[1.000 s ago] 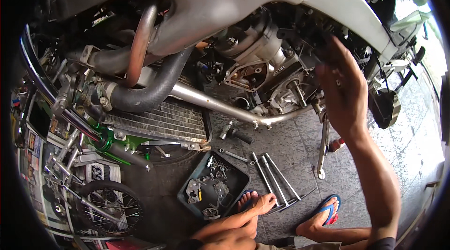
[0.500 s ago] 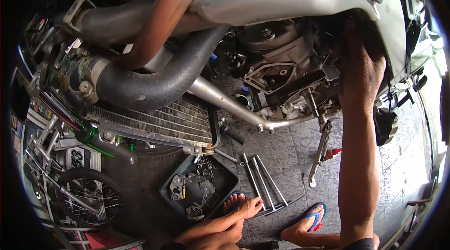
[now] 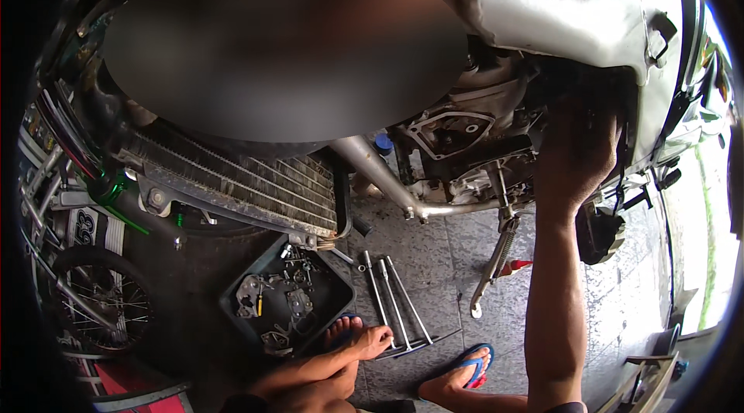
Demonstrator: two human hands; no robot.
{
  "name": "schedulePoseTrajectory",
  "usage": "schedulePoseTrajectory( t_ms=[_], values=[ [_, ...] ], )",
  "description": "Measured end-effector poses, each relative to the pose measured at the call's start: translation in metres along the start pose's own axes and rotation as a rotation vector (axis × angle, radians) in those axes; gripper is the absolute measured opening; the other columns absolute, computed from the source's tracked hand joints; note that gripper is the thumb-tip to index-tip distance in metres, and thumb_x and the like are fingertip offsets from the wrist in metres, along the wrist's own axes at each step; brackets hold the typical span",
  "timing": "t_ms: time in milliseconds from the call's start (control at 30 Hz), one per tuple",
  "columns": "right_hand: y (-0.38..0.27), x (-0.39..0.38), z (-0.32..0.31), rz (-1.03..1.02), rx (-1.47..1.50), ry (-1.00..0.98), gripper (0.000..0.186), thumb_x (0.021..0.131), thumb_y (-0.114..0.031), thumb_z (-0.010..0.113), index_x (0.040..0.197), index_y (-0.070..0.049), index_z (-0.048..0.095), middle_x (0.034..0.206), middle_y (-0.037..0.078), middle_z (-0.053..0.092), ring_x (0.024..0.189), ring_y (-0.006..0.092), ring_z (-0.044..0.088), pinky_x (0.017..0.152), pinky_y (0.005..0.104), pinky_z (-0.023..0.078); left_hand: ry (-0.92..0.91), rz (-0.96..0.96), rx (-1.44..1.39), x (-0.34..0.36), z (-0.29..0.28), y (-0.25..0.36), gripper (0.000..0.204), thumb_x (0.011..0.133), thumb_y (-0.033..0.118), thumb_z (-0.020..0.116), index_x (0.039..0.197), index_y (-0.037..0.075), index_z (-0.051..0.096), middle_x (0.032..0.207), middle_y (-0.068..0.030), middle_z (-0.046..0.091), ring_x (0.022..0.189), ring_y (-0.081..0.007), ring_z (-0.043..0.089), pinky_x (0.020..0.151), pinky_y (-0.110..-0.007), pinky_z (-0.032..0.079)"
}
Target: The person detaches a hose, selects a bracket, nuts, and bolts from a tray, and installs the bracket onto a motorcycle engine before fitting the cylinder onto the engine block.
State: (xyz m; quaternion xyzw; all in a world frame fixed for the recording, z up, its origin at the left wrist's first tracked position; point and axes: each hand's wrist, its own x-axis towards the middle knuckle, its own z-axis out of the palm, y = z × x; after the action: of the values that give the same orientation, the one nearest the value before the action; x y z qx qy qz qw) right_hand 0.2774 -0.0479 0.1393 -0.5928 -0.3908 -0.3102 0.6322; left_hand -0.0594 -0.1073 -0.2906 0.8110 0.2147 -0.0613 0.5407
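My right forearm reaches up from the lower right, and my right hand (image 3: 581, 153) is pushed into the dark gap beside the motorcycle engine (image 3: 496, 95), under a large silver frame part (image 3: 573, 14). Shadow hides its fingers. Low in the middle, my left hand (image 3: 370, 343) lies by my sandalled foot (image 3: 343, 329), with its fingers bent. It is next to the lower end of a T-handle wrench (image 3: 377, 293), one of three on the floor; whether it grips the wrench is not clear. An open gasket face (image 3: 452, 134) shows on the engine.
A dark tray (image 3: 329, 298) holds several loose metal parts. The radiator (image 3: 240, 180) stands above it at left. A kickstand (image 3: 493, 266) reaches toward the tiled floor, near a red-tipped object (image 3: 518, 266). A spoked wheel (image 3: 101, 301) is at far left. A blurred patch covers the upper left.
The view has shifted: the silver frame part appears farther right and lower, the tray and wrenches farther left. My right hand stays in the gap; my left hand keeps its place by the wrenches.
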Motion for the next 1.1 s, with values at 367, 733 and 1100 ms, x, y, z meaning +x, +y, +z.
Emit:
schedulePoseTrajectory(
  t_ms=[367,733,1100],
  values=[
    [-0.004,0.001,-0.002,-0.361,-0.450,0.014,0.030,0.084,0.000,0.065,0.113,-0.001,0.063,0.116,0.016,0.057,0.105,0.0296,0.056,0.075,0.0333,0.052,0.000,0.013,-0.082,0.001,-0.004,0.011,0.021,0.090,0.023,0.060,0.096,0.004,0.063,0.085,-0.0151,0.069,0.083,-0.0319,0.068,0.075,-0.040,0.052],
    [-0.033,-0.007,0.003,-0.278,-0.329,-0.135,0.055,0.076,0.001,0.058,0.130,0.001,0.050,0.123,0.026,0.049,0.112,0.0413,0.047,0.093,0.0484,0.041,0.021,0.022,-0.052,0.001,-0.002,0.007,0.021,0.089,0.022,0.061,0.097,0.003,0.064,0.083,-0.0148,0.069,0.080,-0.0287,0.069,0.073,-0.037,0.054],
    [-0.009,0.014,-0.008,-0.538,-0.590,-0.114,0.045,0.083,-0.003,0.064,0.128,-0.001,0.057,0.118,0.019,0.058,0.112,0.0320,0.055,0.095,0.0402,0.044,0.000,0.021,-0.065,0.002,-0.001,0.009,0.021,0.089,0.023,0.061,0.097,0.003,0.064,0.083,-0.0151,0.069,0.080,-0.0296,0.069,0.072,-0.038,0.053]
  ],
)
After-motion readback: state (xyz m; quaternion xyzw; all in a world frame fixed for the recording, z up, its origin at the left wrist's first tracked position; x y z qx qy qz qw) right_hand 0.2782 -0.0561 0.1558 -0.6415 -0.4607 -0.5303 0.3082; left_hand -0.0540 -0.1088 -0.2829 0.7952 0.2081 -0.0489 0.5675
